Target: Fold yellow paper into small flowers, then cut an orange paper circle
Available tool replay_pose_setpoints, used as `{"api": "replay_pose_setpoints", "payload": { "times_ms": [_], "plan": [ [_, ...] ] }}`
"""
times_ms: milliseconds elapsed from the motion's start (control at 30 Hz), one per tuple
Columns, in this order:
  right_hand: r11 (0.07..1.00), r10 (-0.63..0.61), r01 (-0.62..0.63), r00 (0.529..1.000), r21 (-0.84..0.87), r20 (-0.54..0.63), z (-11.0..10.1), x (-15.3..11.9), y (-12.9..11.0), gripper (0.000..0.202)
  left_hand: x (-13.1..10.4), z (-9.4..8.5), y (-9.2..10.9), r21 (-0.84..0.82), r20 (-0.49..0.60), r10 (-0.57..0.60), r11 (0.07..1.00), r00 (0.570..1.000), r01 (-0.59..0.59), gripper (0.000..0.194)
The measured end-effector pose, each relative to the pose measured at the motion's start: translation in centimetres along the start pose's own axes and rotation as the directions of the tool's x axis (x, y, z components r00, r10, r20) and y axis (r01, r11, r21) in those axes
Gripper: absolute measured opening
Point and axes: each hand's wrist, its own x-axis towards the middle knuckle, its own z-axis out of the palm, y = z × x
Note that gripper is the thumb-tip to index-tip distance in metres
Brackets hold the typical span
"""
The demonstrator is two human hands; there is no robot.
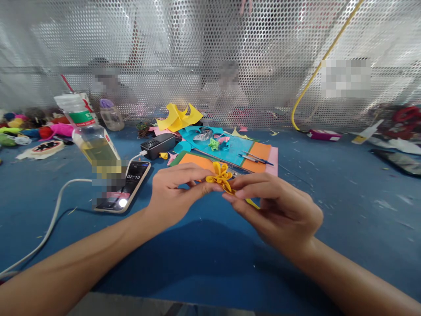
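A small yellow paper flower [221, 174] with curled petals is held up above the blue table [204, 259]. My left hand [179, 193] pinches its left side between thumb and fingers. From the right, my right hand [276, 202] grips the flower's lower right edge with thumb and fingertips. A yellow paper strip [252, 203] sticks out beneath the fingers of that hand. Just behind the flower lie orange paper sheets [195, 160] and blue cut paper [238, 147], with a small green paper piece [213, 144] on top.
A phone [126, 186] with a white cable [55, 210] lies at left, near a bottle of yellowish liquid [95, 140]. Behind it is a black box [158, 146]. Yellow paper scraps [180, 117], pens [258, 158] and a purple box [325, 135] lie farther back, before a perforated metal screen [197, 48].
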Motion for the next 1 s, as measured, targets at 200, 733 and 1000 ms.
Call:
{"api": "replay_pose_setpoints", "payload": {
  "times_ms": [200,733,1000],
  "plan": [
    [0.999,0.004,-0.003,0.999,-0.045,0.037,-0.27,0.47,-0.49,0.032,0.21,-0.24,-0.17,0.124,-0.028,0.18,0.977,0.983,-0.175,0.016],
    [0.997,0.071,-0.068,0.994,-0.033,0.081,-0.21,0.7,-0.15,0.028,0.38,-0.28,-0.35,0.185,-0.02,0.294,0.94,0.956,-0.285,0.019],
    [0.995,0.06,-0.051,0.992,-0.085,0.114,-0.28,0.7,-0.22,0.025,0.34,-0.26,-0.46,0.171,0.039,0.331,0.927,0.943,-0.332,0.021]
  ]
}}
